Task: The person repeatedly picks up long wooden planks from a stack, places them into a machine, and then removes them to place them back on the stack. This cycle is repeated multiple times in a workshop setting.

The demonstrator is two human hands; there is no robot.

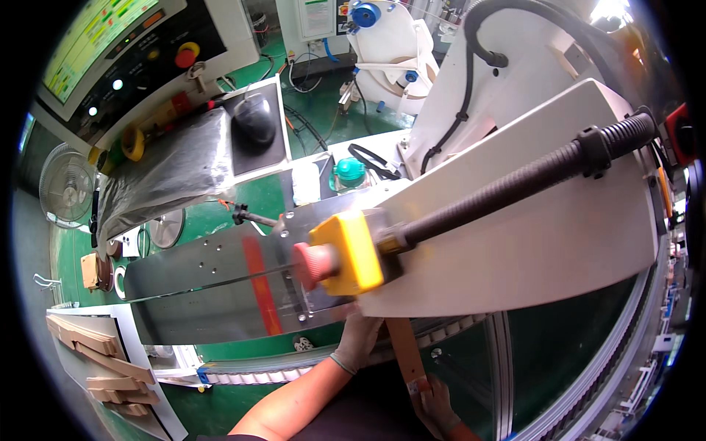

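Observation:
A long flat brown strip, like wood or board, slants down under the front edge of the machine. My right hand, in a pale glove, is closed around its lower end. My left hand, also gloved, reaches up to the underside of the machine edge, just left of the strip's upper end. The machine edge hides its fingertips, so I cannot see its grip. Right above it, a yellow box with a red push button sits on the machine's dark metal table.
A large white machine cover with a ribbed dark hose spans the right. Several brown strips lie on a white-edged board at lower left. A control panel stands upper left. A metal rail runs below the table.

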